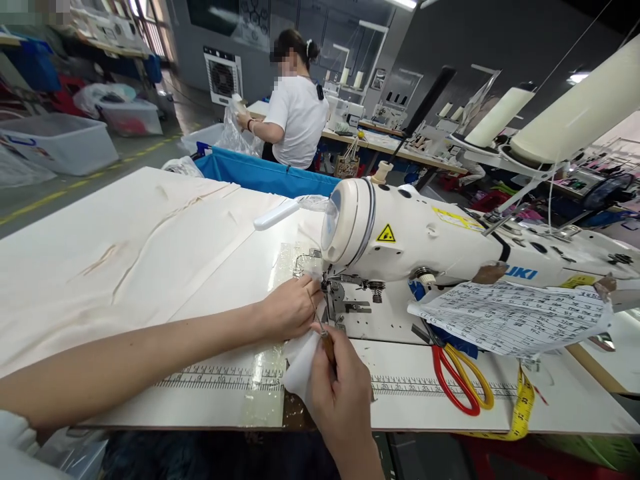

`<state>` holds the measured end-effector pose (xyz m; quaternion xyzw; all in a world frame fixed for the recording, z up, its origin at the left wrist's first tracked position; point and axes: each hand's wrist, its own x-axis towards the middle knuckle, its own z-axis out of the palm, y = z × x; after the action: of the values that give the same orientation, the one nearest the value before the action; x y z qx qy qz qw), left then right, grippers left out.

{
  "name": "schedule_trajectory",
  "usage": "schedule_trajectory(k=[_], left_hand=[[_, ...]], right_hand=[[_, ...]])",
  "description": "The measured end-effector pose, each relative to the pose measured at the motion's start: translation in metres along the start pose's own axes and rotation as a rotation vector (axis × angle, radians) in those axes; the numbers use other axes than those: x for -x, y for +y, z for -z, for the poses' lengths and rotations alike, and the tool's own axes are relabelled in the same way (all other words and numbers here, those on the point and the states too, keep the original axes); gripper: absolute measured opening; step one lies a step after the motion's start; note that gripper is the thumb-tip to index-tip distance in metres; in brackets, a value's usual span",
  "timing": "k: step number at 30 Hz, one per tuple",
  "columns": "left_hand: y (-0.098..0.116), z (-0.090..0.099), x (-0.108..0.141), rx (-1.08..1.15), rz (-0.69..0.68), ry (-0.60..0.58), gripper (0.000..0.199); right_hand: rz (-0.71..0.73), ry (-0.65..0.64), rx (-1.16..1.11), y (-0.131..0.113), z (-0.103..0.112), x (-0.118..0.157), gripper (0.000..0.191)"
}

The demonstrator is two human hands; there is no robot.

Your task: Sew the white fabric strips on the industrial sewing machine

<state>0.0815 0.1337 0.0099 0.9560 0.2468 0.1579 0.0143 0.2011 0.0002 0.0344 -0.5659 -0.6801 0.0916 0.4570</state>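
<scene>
My left hand (293, 307) is closed on white fabric close to the needle area of the sewing machine (415, 227). Its fingertips are partly hidden beside the presser foot. A loose fold of the white fabric (300, 367) hangs toward the table's front edge, between both hands. My right hand (345, 387) grips an awl by its brown wooden handle (328, 347). The awl's thin metal shaft points up and left, at my left fingers. More pale fabric (190, 233) spreads over the table to the left.
Scissors (457, 380) with red and yellow handles lie right of my hands, near a yellow tape measure (523, 403). A written sheet (515, 317) hangs on the machine. A blue cloth bin (270, 170) stands behind the table; a person (300, 113) works beyond it.
</scene>
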Motion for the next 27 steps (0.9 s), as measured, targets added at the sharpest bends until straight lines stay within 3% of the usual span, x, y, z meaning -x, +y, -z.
schedule_trajectory(k=[4, 7, 10, 13, 15, 21, 27], left_hand=[[0.002, -0.002, -0.013, -0.14, 0.004, -0.069, 0.012], [0.001, -0.004, -0.015, -0.01, 0.088, 0.03, 0.017], [-0.009, -0.007, -0.01, 0.178, 0.18, 0.141, 0.02], [-0.022, -0.01, -0.006, 0.309, 0.19, 0.162, 0.02], [-0.029, -0.01, -0.005, 0.379, 0.194, 0.167, 0.022], [-0.033, -0.007, -0.008, 0.482, 0.228, 0.165, 0.02], [-0.034, -0.005, -0.009, 0.601, 0.263, 0.144, 0.018]], right_hand=[[0.073, 0.01, -0.071, -0.016, -0.006, 0.004, 0.026], [0.066, 0.013, -0.098, -0.018, -0.006, 0.019, 0.027], [-0.078, 0.006, -0.084, -0.006, -0.001, 0.034, 0.026], [-0.252, -0.002, 0.016, 0.012, 0.006, 0.037, 0.029], [-0.292, -0.024, 0.104, 0.023, 0.008, 0.031, 0.036], [-0.112, -0.021, 0.393, 0.038, -0.003, 0.009, 0.041], [-0.091, 0.008, 0.449, 0.038, -0.009, 0.006, 0.047]])
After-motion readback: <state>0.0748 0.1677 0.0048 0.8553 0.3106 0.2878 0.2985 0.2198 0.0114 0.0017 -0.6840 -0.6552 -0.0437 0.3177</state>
